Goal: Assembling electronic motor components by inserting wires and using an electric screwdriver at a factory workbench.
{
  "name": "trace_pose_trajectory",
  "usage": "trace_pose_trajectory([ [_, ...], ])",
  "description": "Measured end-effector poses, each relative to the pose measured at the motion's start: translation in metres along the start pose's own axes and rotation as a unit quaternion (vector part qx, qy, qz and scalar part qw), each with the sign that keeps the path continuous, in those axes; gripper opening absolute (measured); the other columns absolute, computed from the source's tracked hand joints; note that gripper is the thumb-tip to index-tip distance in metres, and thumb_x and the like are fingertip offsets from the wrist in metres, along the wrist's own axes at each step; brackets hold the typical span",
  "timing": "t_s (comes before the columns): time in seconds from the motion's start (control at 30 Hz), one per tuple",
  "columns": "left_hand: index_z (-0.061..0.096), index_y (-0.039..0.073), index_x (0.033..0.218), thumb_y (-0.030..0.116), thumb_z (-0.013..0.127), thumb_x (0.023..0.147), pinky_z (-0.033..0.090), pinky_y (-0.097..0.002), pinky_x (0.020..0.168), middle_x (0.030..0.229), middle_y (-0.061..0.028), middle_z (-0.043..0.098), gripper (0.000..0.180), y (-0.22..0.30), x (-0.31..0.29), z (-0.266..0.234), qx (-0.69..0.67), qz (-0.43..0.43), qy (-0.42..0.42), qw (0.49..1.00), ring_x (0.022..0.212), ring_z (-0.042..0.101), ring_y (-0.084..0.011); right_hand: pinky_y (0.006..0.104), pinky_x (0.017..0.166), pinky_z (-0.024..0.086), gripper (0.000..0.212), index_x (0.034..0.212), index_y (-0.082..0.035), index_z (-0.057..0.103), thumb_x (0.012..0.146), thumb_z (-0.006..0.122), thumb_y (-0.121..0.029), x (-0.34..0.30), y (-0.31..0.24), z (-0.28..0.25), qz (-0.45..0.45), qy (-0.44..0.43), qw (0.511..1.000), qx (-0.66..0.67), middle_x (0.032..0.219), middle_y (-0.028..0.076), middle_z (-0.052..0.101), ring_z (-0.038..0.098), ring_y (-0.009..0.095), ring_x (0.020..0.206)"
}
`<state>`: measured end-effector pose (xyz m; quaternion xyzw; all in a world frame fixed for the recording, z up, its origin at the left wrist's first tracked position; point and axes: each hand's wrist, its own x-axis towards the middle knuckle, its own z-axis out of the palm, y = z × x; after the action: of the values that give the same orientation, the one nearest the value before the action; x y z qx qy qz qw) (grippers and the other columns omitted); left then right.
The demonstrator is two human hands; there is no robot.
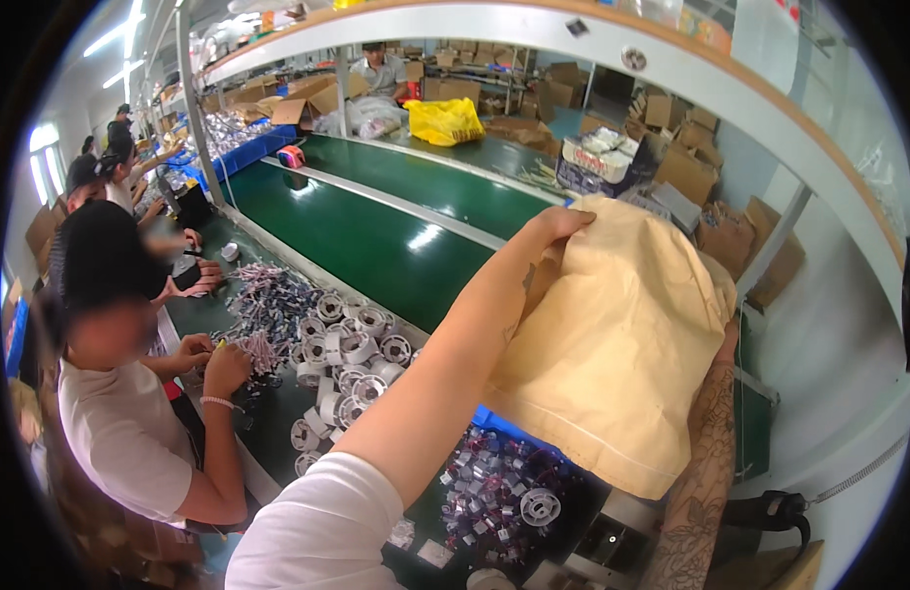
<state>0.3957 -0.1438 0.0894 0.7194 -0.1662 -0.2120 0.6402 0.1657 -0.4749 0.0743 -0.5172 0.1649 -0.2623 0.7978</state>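
Left hand (569,223) pinches the upper edge of a large tan sack (622,324), thumb and fingers closed on a gathered fold; the right hand (729,342) is at its right side, mostly hidden behind the material, so whether it grips or merely steadies cannot be told. The sack hangs in front of the person, its lower edge over a heap of small clear parts (489,482) and a blue rim (519,430). Its broad creases suggest thin, pliable paper or coarse cloth, likely to buckle rather than hold a shape, and not fragile, though a hard tug at one corner might tear it. How heavy it is depends on contents that do not show; a full-handed hold on both sides would probably control it better than a pinch. Beyond the left forearm are piled white round housings (352,359), then a tangle of wires (263,310) beside a seated co-worker (130,423). Farther off run a green belt (366,236), a yellow bag (445,121) and stacked cartons (686,177).
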Motion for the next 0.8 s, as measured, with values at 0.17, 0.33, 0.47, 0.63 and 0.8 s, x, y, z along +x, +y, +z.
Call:
trace_pose_trajectory([
  [0.17,0.071,0.0,0.099,0.035,0.063,0.079,0.052,-0.0376,0.084,0.105,-0.0199,0.069,0.041,0.02,0.015,0.025,0.399,0.097,0.071,0.909,0.099,0.067,-0.0301,0.0371,0.093,0.049,0.07,0.138,0.001,0.042,0.088,0.067,-0.041,0.006,-0.019,-0.004,-0.022,0.01,0.999,0.023,0.13,0.015,0.055,0.058,0.027,0.114],
  [0.33,0.069,-0.001,0.1,0.028,0.061,0.085,0.051,-0.0378,0.085,0.108,-0.0233,0.066,0.034,0.043,-0.025,-0.003,0.067,0.166,0.229,0.957,0.104,0.064,-0.0334,0.0376,0.091,0.05,0.054,0.131,0.003,0.049,0.093,0.063,-0.033,-0.023,-0.039,0.022,-0.046,0.064,0.995,0.06,0.123,0.014,0.06,0.061,0.027,0.108],
  [0.47,0.064,-0.006,0.101,0.017,0.059,0.091,0.051,-0.0365,0.077,0.098,-0.0136,0.067,0.026,0.096,-0.048,-0.027,-0.174,0.249,0.209,0.929,0.085,0.063,-0.0215,0.0371,0.092,0.049,0.056,0.13,0.004,0.049,0.093,0.062,-0.036,-0.017,-0.074,0.044,-0.103,0.024,0.994,0.004,0.124,0.014,0.059,0.06,0.027,0.109],
  [0.63,0.06,-0.004,0.106,0.011,0.05,0.094,0.052,-0.0369,0.083,0.1,-0.0148,0.066,0.021,0.144,-0.087,-0.017,-0.422,0.292,0.02,0.858,0.091,0.064,-0.0232,0.0392,0.099,0.045,0.05,0.134,0.003,0.046,0.099,0.05,-0.032,-0.018,-0.119,0.045,-0.152,-0.005,0.985,0.077,0.131,0.014,0.055,0.055,0.028,0.118],
  [0.8,0.059,-0.003,0.106,0.014,0.043,0.097,0.049,-0.0341,0.091,0.104,-0.0131,0.065,0.025,0.122,-0.098,-0.019,-0.374,0.282,-0.084,0.879,0.098,0.063,-0.0218,0.0403,0.105,0.041,0.045,0.135,0.003,0.045,0.1,0.041,-0.026,-0.035,-0.116,0.035,-0.228,-0.048,0.972,-0.042,0.136,0.015,0.051,0.052,0.029,0.122],
])
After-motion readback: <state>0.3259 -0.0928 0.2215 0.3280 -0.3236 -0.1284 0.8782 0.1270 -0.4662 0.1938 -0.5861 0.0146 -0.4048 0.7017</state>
